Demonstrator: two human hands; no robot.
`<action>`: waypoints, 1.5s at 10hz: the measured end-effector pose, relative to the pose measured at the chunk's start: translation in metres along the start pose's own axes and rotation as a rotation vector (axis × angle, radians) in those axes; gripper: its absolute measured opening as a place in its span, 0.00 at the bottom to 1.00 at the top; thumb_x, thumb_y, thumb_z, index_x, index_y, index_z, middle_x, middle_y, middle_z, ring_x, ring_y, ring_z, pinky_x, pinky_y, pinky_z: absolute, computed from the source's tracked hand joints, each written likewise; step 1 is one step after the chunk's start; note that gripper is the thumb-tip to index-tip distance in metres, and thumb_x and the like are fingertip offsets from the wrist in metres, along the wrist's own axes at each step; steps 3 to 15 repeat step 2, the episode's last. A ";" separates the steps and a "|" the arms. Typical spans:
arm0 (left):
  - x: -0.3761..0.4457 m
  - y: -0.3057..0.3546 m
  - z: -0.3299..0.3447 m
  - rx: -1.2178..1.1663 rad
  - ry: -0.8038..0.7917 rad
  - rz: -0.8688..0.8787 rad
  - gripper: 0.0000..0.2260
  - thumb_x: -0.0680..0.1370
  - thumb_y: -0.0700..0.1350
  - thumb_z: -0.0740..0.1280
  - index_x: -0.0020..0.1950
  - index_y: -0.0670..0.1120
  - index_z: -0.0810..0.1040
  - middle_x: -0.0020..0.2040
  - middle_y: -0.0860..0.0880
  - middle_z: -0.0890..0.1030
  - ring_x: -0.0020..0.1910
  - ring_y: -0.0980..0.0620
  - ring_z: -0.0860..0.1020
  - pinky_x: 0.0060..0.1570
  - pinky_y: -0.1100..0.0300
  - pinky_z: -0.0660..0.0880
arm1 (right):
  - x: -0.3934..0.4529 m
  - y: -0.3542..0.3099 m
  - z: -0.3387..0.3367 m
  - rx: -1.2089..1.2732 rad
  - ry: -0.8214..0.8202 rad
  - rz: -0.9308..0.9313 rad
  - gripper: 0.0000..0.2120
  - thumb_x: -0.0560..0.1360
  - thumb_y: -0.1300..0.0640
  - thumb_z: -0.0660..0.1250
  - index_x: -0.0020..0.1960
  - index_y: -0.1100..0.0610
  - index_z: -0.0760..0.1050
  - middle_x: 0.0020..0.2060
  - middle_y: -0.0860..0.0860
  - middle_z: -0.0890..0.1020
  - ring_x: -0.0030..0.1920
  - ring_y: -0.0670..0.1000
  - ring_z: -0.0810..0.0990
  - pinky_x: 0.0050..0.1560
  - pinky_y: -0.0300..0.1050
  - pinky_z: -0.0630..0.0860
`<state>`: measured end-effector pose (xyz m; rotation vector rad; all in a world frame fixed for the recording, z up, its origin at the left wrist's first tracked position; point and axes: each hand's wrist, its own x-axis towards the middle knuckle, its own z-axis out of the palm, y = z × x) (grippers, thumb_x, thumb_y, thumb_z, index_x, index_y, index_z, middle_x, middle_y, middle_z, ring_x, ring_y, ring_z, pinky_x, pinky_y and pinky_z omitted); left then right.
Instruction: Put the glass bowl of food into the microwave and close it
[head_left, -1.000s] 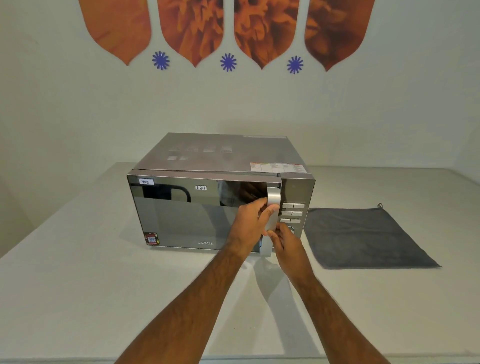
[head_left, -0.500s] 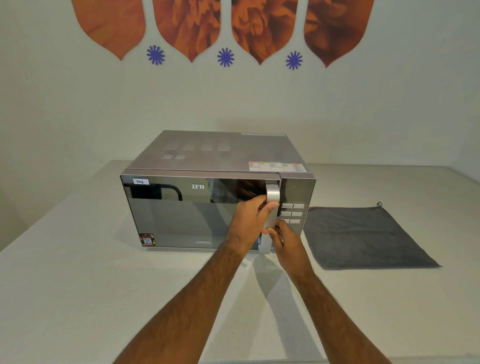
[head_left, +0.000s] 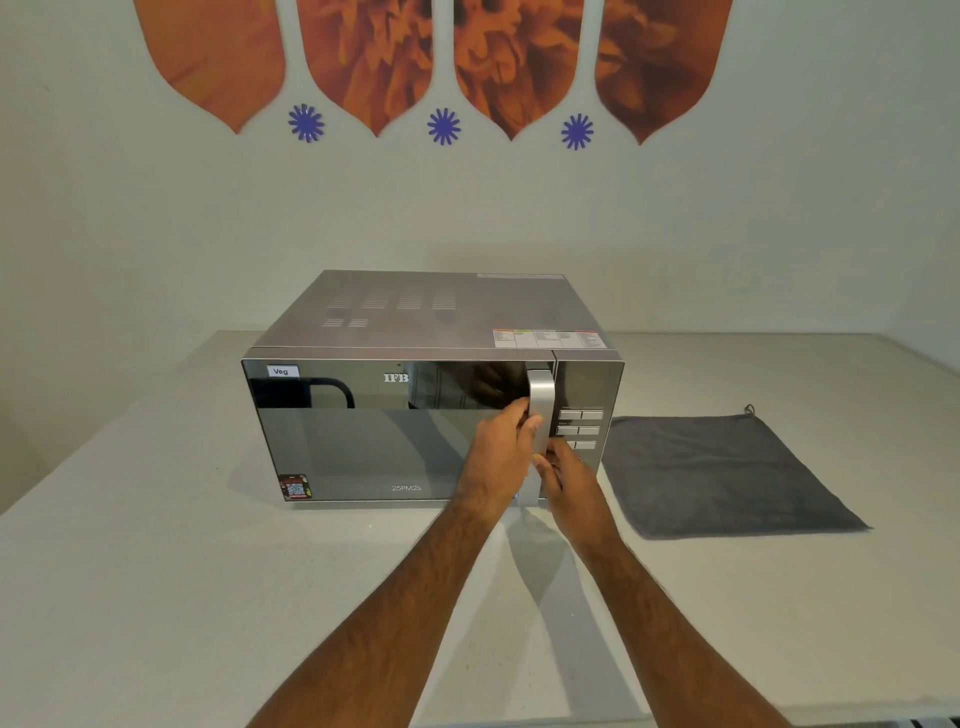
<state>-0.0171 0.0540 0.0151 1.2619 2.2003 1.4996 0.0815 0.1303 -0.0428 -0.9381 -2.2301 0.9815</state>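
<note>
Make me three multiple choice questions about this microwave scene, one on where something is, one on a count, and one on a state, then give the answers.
1. Where does the grey cloth lie?
A. On top of the microwave
B. On the counter, right of the microwave
C. Left of the microwave

2. How many blue star shapes are on the wall?
A. Three
B. Two
C. Five

3. How is the microwave door?
A. Wide open
B. Removed
C. Shut or nearly shut

Answers:
1. B, it lies flat on the counter beside the microwave.
2. A, the blue star shapes sit between the orange panels.
3. C, the microwave door lies flush with the front, left hand and right hand at the door handle.
</note>
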 end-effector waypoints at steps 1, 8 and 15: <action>-0.018 0.000 0.003 0.009 0.004 -0.053 0.21 0.87 0.49 0.60 0.81 0.49 0.68 0.77 0.47 0.76 0.75 0.44 0.75 0.72 0.48 0.74 | -0.003 -0.001 0.003 0.023 0.014 -0.014 0.24 0.81 0.37 0.56 0.69 0.51 0.72 0.63 0.51 0.82 0.60 0.52 0.82 0.66 0.53 0.79; -0.036 -0.015 0.003 0.067 0.017 -0.051 0.19 0.87 0.49 0.60 0.80 0.52 0.70 0.76 0.49 0.77 0.75 0.47 0.75 0.72 0.53 0.72 | -0.006 0.008 0.005 0.067 0.009 -0.012 0.19 0.83 0.40 0.57 0.67 0.49 0.72 0.63 0.49 0.82 0.60 0.52 0.82 0.65 0.52 0.79; -0.036 -0.015 0.003 0.067 0.017 -0.051 0.19 0.87 0.49 0.60 0.80 0.52 0.70 0.76 0.49 0.77 0.75 0.47 0.75 0.72 0.53 0.72 | -0.006 0.008 0.005 0.067 0.009 -0.012 0.19 0.83 0.40 0.57 0.67 0.49 0.72 0.63 0.49 0.82 0.60 0.52 0.82 0.65 0.52 0.79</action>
